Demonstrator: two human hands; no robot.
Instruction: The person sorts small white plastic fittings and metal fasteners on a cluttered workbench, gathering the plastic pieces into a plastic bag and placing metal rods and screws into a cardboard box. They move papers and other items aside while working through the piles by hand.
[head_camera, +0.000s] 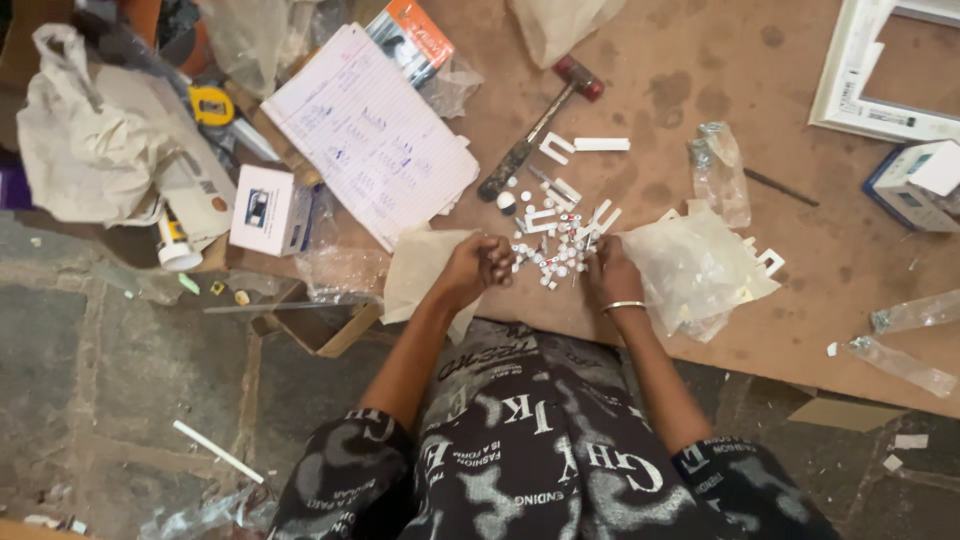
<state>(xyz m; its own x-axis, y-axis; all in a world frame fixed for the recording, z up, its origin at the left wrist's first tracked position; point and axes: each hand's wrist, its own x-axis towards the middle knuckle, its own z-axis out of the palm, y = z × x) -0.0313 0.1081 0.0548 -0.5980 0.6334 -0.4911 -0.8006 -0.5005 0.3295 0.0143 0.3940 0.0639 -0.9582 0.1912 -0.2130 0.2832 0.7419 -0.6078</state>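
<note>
Head view looks straight down at your 2 hands on a brown board (700, 80). Your left hand (478, 266) is curled, fingers narrow, at the left edge of a heap of small white parts (556, 250); whether it pinches a part, you cannot tell from here. Your right hand (612, 274), with a bangle at the wrist, has its fingers bent down into the heap's right edge, and again no held piece shows. The heap lies between the 2 hands and just ahead of the fingertips, spreading away from you toward the hammer (540, 125), whose long axis runs diagonally up and right. Both hands are about equally near.

Touching your right hand on its outer side is a clear plastic bag (700, 270) of white pieces. A written sheet of lined paper (370, 135) lies far left of the heap, with a small white box (265, 210) bearing a blue picture beside it. A yellow tape measure (211, 104) sits farther left, and an orange-and-white packet (415, 35) tops the paper.
</note>
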